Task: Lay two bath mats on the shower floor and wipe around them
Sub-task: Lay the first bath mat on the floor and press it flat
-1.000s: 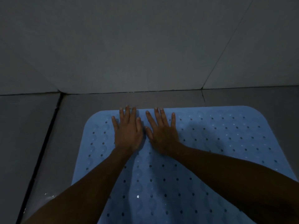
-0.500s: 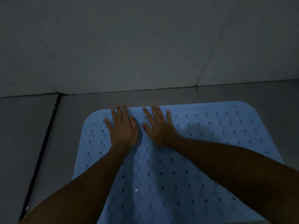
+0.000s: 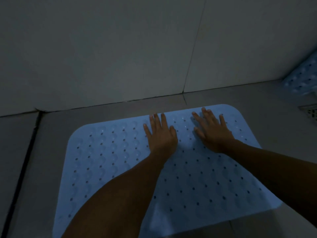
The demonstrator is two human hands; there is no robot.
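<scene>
We read no writing on anything in this dim light. At our left, a dark grout line [image 3: 20,162] runs along the shower floor [image 3: 51,127]. The blue bath mat [image 3: 106,162] lies flat on that floor, close to the wall [image 3: 103,48], dotted with small holes. Our left hand [image 3: 161,136] rests palm down on it, fingers spread, gripping nothing. Our right hand [image 3: 212,131] presses flat near the mat's far right corner, likewise spread and empty. Further right, a floor drain [image 3: 310,111] shows, and a second blue mat [image 3: 301,76] sits by the wall.
</scene>
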